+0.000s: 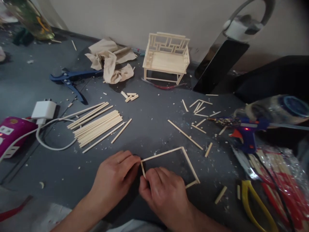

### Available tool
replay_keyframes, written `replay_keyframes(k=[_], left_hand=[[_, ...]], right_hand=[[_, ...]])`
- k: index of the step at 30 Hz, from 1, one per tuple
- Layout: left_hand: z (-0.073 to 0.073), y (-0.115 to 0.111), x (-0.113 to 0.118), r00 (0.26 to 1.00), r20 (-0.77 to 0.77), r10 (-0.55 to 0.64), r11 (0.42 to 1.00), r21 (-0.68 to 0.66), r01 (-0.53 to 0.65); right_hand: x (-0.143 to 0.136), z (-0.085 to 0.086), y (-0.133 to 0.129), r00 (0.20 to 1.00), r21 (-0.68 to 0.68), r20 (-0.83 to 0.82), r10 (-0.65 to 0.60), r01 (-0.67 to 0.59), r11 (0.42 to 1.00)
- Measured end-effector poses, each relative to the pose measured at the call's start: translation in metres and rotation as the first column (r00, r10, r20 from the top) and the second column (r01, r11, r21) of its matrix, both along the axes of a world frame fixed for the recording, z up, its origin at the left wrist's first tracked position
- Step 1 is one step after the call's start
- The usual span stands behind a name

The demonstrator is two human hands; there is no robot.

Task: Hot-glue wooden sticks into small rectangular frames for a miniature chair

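A rectangular frame of thin wooden sticks (190, 164) lies flat on the dark table near me. My left hand (118, 175) pinches its far left corner between thumb and fingers. Over the near left part, my right hand (166, 191) is closed on the frame's short left side and hides much of the near side. Left of the frame lies a row of loose wooden sticks (98, 129), with a single stick (121, 131) beside them. One long stick (185, 134) lies beyond the frame's far right corner.
At the back stands a miniature wooden bench (166, 59) beside crumpled brown paper (112, 61) and blue cutters (70, 79). On the right are a glue gun (248, 129) with a red light, yellow-handled tool (256, 206) and plastic packets (277, 174). A white charger (43, 109) sits left.
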State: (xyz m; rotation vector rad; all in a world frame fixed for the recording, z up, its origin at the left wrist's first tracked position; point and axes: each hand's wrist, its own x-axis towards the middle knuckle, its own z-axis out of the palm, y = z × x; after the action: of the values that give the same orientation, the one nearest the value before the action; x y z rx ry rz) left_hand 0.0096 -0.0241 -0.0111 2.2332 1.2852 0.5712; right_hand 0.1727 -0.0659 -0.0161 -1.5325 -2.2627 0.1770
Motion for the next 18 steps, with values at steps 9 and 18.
replay_keyframes(k=[9,18], left_hand=[[0.001,0.003,0.002,1.0,-0.011,-0.006,1.0,-0.027,0.006],[-0.005,0.002,-0.004,0.999,0.009,-0.042,0.995,0.091,0.041]], right_hand=[[-0.001,-0.003,-0.002,0.999,0.013,0.035,0.003,-0.003,1.0],[0.014,0.019,0.008,0.999,-0.039,-0.033,0.0,-0.001,0.999]])
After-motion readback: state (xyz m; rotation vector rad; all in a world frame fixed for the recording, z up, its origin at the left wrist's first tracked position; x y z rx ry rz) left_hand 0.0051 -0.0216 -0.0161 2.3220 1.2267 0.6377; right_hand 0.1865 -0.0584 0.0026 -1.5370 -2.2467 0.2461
